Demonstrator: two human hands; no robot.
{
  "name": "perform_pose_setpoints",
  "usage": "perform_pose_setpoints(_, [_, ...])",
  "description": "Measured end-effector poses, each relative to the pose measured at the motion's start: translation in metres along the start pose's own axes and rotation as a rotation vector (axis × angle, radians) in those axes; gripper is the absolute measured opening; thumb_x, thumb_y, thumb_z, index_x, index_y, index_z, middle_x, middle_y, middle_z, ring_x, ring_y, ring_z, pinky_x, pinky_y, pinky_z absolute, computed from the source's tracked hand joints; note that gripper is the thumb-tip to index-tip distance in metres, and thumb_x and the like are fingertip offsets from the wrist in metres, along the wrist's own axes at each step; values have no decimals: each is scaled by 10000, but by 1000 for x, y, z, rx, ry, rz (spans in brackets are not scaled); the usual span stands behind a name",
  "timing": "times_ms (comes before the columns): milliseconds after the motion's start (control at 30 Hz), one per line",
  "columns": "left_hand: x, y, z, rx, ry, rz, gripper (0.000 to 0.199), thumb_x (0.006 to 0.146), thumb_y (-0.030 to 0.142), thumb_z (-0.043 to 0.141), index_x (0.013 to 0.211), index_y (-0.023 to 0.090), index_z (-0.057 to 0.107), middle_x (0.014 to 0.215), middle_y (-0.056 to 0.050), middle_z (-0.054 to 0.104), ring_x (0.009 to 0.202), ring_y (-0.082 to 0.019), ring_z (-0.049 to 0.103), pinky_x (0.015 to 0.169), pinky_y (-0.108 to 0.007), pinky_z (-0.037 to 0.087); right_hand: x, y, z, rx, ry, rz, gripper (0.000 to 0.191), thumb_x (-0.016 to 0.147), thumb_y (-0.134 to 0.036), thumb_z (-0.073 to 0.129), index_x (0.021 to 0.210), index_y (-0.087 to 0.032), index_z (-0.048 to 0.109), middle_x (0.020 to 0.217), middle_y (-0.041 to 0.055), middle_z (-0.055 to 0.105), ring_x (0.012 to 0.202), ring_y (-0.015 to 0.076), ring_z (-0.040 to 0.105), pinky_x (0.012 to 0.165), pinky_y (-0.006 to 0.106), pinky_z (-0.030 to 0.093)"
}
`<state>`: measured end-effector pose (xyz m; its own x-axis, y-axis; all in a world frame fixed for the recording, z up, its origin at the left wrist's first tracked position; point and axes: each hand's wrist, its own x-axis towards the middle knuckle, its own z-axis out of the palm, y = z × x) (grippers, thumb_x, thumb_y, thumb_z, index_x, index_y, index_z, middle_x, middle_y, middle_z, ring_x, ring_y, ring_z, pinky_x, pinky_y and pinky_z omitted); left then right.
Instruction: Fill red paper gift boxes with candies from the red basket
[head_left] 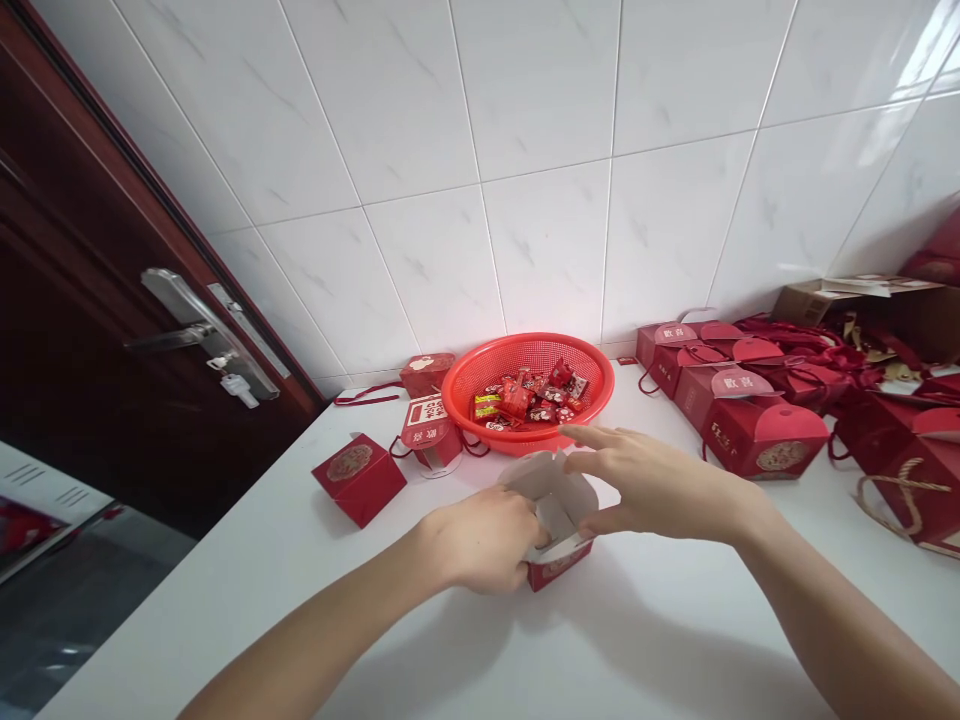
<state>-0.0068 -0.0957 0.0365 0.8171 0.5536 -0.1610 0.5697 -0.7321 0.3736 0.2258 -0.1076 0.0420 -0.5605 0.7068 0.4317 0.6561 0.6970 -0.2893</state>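
An open red box (561, 568) with white inner flaps stands on the white table below the basket. My left hand (484, 538) is at its left side, fingers curled over the edge, fingertips hidden inside. Its grip cannot be made out. My right hand (649, 482) is at the box's right side, fingers spread apart, thumb by the right flap. Just behind is a red plastic basket (529, 440) holding several wrapped candies (517, 396). A closed red box (360, 480) lies to the left, near another red box (431, 440) with a cord.
Several red gift boxes (757, 430) stand along the right, with a cardboard carton (802, 303) behind them. A small red box (427, 374) sits against the tiled wall. At the left is a dark door (75, 300) with keys in its lock.
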Motion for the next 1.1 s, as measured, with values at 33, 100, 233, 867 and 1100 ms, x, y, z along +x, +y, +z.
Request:
perform_pose_setpoints(33, [0, -3, -4, -6, -72, -14, 210, 715, 307, 704, 903, 257, 783, 794, -77, 678, 679, -291, 629, 586, -328, 430, -1, 1, 1, -33, -57, 46, 306, 721, -521, 834, 879, -268, 764, 1067, 67, 729, 869, 280, 713, 669, 373, 572])
perform_pose_setpoints(100, [1, -9, -13, -67, -109, 32, 503, 666, 487, 810, 1119, 276, 767, 894, -84, 711, 792, -324, 671, 626, -324, 461, -2, 2, 1, -81, -256, 122, 381, 698, -577, 828, 816, -227, 731, 925, 84, 727, 760, 290, 701, 600, 375, 533])
perform_pose_setpoints(233, [6, -20, -27, -223, 57, 178, 527, 785, 584, 733, 1227, 297, 730, 1007, -84, 731, 936, -297, 691, 737, -301, 492, 3, -2, 3, -111, -413, 229, 472, 658, -651, 819, 669, -220, 627, 687, 43, 663, 613, 270, 659, 501, 329, 411])
perform_pose_setpoints(867, [11, -47, -66, -381, 431, -103, 386, 906, 439, 591, 1198, 220, 716, 1279, -71, 700, 1177, -258, 638, 969, -334, 510, 18, 40, -24, 213, -195, 285, 473, 861, -590, 622, 1167, -238, 694, 1146, 89, 736, 1007, 294, 682, 815, 379, 513])
perform_pose_setpoints(1100, [91, -114, -76, -85, -20, -430, 287, 513, 294, 819, 796, 256, 785, 892, -50, 786, 801, -278, 712, 737, -324, 541, 78, 85, 18, 523, 238, 407, 179, 811, -371, 646, 827, -205, 711, 884, 51, 760, 825, 231, 707, 769, 341, 540])
